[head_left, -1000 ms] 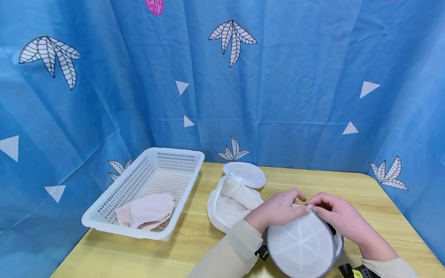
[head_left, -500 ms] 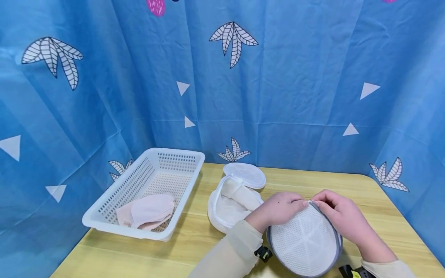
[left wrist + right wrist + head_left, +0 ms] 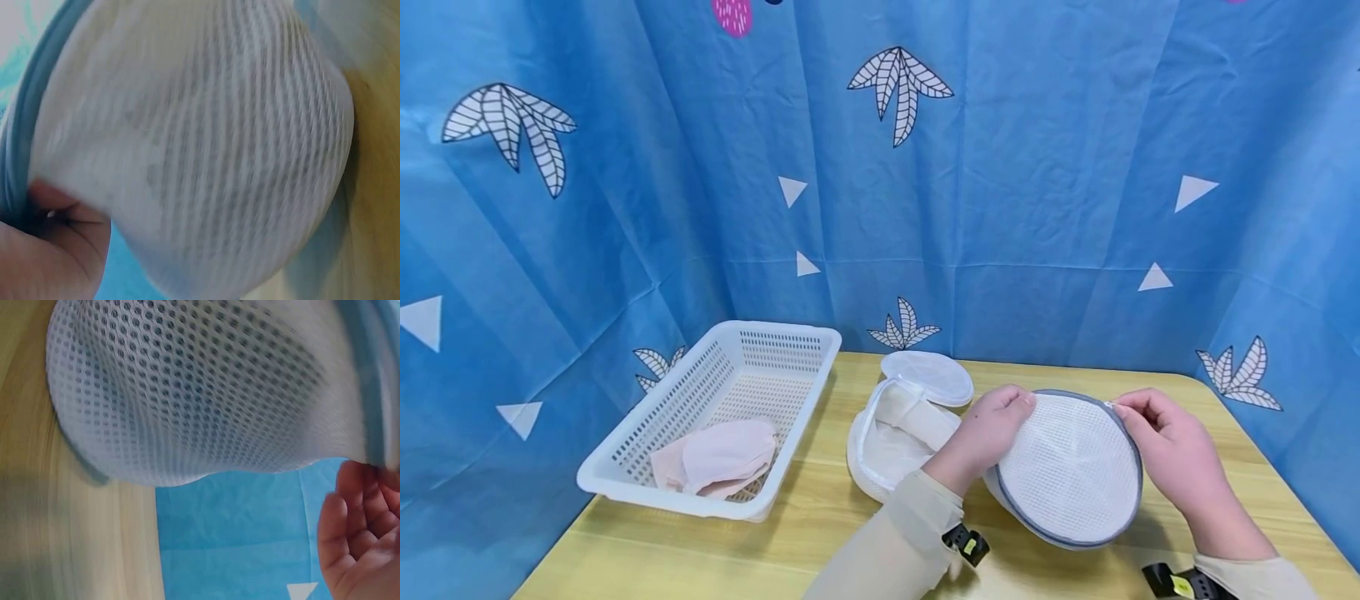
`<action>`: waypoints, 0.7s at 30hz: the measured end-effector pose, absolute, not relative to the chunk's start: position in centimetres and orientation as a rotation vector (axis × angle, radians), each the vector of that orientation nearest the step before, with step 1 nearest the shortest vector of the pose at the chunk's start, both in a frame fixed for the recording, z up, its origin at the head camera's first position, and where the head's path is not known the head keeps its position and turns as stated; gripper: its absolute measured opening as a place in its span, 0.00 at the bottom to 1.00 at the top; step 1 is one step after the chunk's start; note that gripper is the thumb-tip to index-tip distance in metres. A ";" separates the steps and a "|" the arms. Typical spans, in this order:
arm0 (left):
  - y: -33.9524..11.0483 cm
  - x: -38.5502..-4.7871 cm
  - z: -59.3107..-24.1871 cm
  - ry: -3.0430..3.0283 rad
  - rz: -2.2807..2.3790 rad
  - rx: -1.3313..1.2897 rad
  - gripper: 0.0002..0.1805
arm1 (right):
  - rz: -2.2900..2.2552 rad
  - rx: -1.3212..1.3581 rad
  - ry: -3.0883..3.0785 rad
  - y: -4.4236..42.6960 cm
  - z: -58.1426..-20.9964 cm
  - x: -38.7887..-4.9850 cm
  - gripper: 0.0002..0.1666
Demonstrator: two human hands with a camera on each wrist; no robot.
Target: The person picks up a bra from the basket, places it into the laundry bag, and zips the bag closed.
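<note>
The left hand [image 3: 992,429] and right hand [image 3: 1176,450] have parted along the grey rim [image 3: 1078,546] of the mesh bag [image 3: 1067,471], fingers clamped on it over the desk [image 3: 700,554]; the bag looks light and soft, best held by that stiffer rim.

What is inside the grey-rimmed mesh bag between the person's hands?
Only the outside of the mesh bag shows; the left hand and right hand grip its rim. The mesh covers the interior, so whether anything is inside cannot be told.

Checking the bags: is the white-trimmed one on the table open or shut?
Open: the white-trimmed bag shows its inside, its round lid folded back.
</note>
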State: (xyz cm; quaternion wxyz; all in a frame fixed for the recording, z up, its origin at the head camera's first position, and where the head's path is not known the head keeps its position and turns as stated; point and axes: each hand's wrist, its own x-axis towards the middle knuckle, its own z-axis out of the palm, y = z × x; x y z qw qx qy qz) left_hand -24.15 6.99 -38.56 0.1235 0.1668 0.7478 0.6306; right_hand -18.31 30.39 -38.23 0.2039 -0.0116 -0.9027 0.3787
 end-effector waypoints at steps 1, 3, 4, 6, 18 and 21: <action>7.0 -24.1 -38.5 2.192 1.813 0.508 0.14 | 1.060 -0.045 -2.510 30.4 -38.3 -18.3 0.18; 6.9 -24.0 -38.4 2.208 1.763 0.558 0.13 | 1.053 -0.067 -2.502 30.5 -38.3 -18.3 0.18; 6.9 -23.9 -38.3 2.210 1.740 0.577 0.12 | 1.045 -0.076 -2.503 30.5 -38.3 -18.3 0.18; 6.9 -23.9 -38.3 2.211 1.695 0.617 0.10 | 1.036 -0.085 -2.510 30.6 -38.3 -18.4 0.19; 6.5 -24.0 -38.1 2.271 1.478 0.906 0.22 | 1.060 -0.037 -2.557 30.4 -38.5 -18.6 0.20; 6.5 -24.0 -38.1 2.315 1.443 0.936 0.20 | 1.082 -0.027 -2.576 30.4 -38.5 -18.6 0.20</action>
